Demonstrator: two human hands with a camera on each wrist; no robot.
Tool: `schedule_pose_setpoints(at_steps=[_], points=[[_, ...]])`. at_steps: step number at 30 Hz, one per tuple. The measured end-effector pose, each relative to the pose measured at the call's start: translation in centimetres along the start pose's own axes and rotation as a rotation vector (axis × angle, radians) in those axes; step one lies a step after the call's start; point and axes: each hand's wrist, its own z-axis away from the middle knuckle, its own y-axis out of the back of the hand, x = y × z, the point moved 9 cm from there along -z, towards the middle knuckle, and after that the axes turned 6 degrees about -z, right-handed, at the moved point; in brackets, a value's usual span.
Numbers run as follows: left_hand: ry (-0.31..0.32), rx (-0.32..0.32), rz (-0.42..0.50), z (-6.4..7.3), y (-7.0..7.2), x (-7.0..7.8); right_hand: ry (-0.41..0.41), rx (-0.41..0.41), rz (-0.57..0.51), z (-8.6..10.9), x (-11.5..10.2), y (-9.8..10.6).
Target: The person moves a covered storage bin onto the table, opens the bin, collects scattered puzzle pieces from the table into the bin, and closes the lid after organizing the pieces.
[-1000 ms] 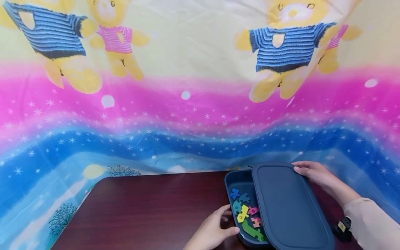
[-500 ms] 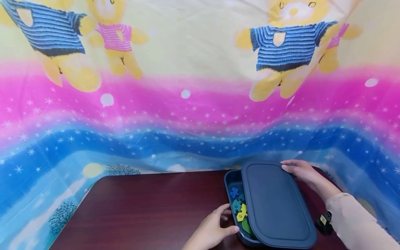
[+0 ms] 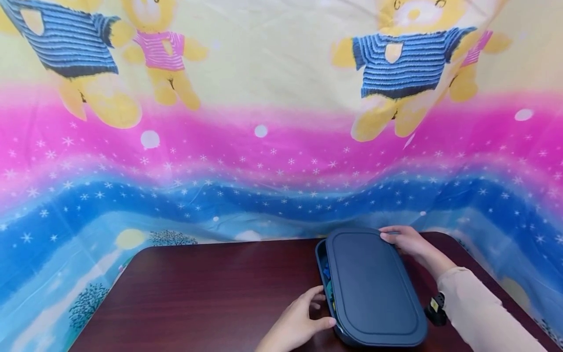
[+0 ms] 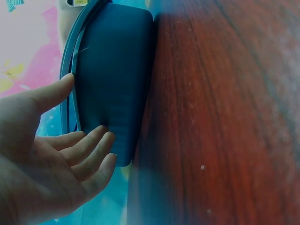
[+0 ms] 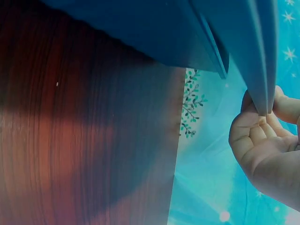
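Observation:
My right hand (image 3: pixel 409 243) pinches the far right edge of a dark blue-grey lid (image 3: pixel 376 291). In the right wrist view, thumb and fingers close on the edge of the lid. The lid lies over most of a matching plastic box (image 4: pixel 115 70), shifted to the right and raised above its rim on that side. Along the uncovered left strip, bits of colourful puzzle pieces (image 3: pixel 330 289) show; the rest are hidden. My left hand (image 3: pixel 295 317) is at the box's left side, thumb at the rim, fingers loosely bent against the wall.
The box stands on a dark red-brown wooden table (image 3: pixel 211 288), toward its right side. Behind the table hangs a bright curtain (image 3: pixel 264 161) printed with bears and snowflakes. A black device (image 3: pixel 435 310) is worn at the right wrist.
My right hand has moved the lid leftward over the box, covering nearly all the puzzle pieces that showed before. My left hand has stayed at the box's left side.

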Motion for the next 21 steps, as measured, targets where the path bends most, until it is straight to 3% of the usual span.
schedule_pose_setpoints(at_steps=[12,21], points=[[-0.043,0.021,-0.035,0.1,0.3,0.4,-0.009,-0.007,-0.009,-1.2,0.1,-1.4],[-0.031,0.014,-0.045,0.0,0.4,0.1,-0.017,-0.018,0.001,-1.6,0.1,-2.2]])
